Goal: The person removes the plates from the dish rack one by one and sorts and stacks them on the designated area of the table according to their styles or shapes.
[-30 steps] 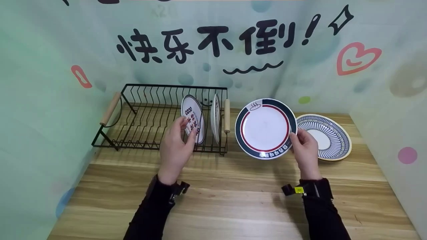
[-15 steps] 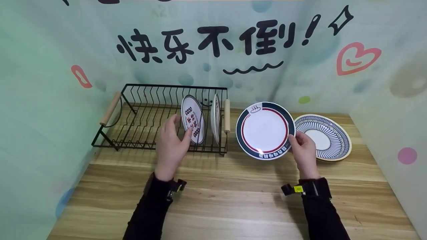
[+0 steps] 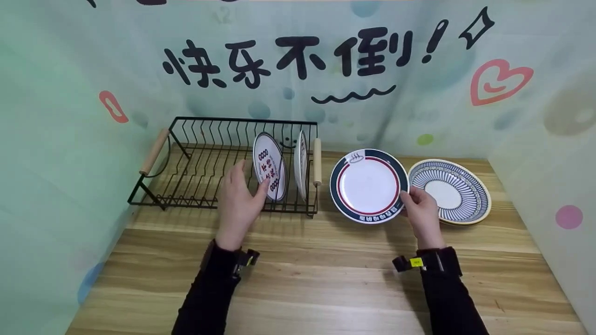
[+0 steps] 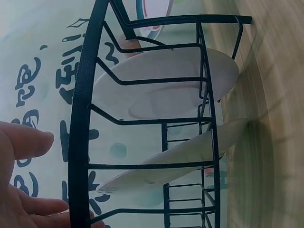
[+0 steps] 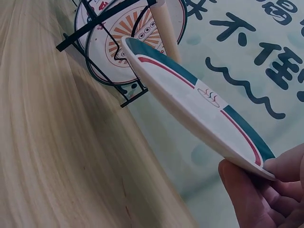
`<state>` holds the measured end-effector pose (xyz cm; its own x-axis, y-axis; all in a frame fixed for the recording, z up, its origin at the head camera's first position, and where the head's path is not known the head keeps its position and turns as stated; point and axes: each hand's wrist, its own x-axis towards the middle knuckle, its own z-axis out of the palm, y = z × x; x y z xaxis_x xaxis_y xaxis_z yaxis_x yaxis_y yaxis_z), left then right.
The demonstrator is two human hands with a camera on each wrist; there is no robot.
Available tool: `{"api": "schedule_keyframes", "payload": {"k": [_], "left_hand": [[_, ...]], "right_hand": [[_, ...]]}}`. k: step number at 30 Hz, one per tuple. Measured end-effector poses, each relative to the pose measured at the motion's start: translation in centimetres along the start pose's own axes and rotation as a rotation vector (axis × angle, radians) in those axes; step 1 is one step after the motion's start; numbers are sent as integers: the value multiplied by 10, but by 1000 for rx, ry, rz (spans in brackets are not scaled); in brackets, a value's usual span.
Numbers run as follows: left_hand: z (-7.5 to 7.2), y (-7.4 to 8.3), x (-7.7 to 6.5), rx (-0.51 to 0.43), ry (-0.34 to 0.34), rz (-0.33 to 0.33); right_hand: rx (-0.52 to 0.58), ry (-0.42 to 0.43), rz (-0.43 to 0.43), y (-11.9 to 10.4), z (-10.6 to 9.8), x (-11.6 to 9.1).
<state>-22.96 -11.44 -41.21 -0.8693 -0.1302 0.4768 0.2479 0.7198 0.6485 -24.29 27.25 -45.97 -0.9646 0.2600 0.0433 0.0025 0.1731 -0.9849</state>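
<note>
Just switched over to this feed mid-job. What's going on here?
A person's right hand pinches a green-rimmed plate by its edge, holding it above the wooden table. Their left hand is beside the dish rack, gripping nothing. Two plates stand in the rack towards its right end, and a blue-patterned dish rests on the table.

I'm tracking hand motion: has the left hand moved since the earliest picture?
Yes: in the head view, the left hand has shifted slightly left against the rack.
</note>
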Motion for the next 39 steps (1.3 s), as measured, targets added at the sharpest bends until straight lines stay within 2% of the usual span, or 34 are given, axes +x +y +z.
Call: {"api": "schedule_keyframes", "payload": {"k": [6, 15, 22, 29, 36, 39], "left_hand": [[1, -3, 0, 20, -17, 0], [1, -6, 1, 48, -73, -46], [1, -7, 1, 74, -98, -41], [3, -7, 2, 96, -108, -54], [4, -8, 2, 107, -118, -68], [4, -9, 2, 114, -120, -64]], "right_hand": [[-18, -18, 30, 4, -1, 2], [-198, -9, 3, 10, -3, 5], [-326, -44, -44, 14, -6, 6], [-323, -69, 0, 18, -7, 6], [-179, -105, 85, 20, -7, 5], [-166, -104, 101, 21, -7, 5]]}}
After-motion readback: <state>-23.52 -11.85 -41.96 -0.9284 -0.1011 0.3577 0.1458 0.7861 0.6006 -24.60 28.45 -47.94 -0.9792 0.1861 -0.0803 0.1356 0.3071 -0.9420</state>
